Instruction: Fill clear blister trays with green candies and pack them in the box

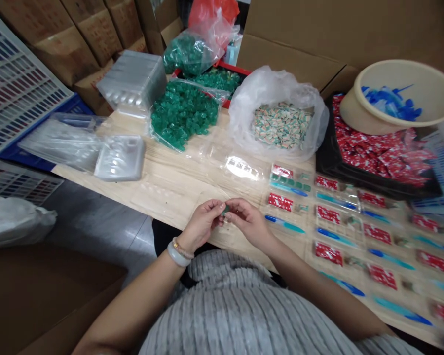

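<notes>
Small green piece is being pinched on the near side of the white bag, fingertips of left hand and right hand being clamped on it, so a drop onto the table is probably being risked by any slackening grip.

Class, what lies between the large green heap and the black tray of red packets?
In the head view, an open translucent bag of small multicoloured pieces lies between the green heap and the black tray.

Green piece partly hidden, white sack cropped
</notes>
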Available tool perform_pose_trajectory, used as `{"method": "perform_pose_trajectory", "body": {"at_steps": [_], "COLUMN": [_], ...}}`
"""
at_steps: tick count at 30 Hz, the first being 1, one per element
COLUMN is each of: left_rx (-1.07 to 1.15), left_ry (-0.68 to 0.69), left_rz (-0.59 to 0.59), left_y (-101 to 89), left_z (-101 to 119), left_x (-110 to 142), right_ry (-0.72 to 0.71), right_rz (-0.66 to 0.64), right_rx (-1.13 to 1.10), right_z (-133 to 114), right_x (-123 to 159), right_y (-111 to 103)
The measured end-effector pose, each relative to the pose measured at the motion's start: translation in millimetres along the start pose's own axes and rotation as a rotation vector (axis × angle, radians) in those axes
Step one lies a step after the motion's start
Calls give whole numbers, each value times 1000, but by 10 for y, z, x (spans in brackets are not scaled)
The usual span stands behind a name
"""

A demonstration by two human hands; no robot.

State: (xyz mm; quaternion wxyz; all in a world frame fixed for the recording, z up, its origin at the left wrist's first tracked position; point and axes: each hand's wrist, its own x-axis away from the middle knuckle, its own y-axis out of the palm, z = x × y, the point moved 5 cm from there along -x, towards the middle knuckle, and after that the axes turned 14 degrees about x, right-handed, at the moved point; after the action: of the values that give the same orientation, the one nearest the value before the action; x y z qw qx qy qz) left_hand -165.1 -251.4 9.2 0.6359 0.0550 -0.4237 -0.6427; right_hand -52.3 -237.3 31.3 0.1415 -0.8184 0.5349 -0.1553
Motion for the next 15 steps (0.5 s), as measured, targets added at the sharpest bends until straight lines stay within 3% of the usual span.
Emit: {"method": "perform_pose_trajectory", "body": {"at_steps": [2, 4, 8, 11, 15], "left_rx": [-226, -607, -1326, -1486, -1478], "left_ry": [74, 242, 511, 553, 569], "left_rz": [-7, -55, -309, -333, -308], "left_y": [-46, -105, -206, -294, -293], "left_z": [50, 158, 175, 87, 36], "left_x": [60, 120, 149, 80, 89], "right_ry": [-32, -55, -82, -81, -59], "right_rz": [57, 50, -108, -120, -90], "right_rx": [179, 430, 912, 1085, 1106], "right_z": [35, 82, 166, 172, 212], "right_x": [97, 184, 227, 160, 152], "right_y": [-26, -1, 192, 316, 363]}}
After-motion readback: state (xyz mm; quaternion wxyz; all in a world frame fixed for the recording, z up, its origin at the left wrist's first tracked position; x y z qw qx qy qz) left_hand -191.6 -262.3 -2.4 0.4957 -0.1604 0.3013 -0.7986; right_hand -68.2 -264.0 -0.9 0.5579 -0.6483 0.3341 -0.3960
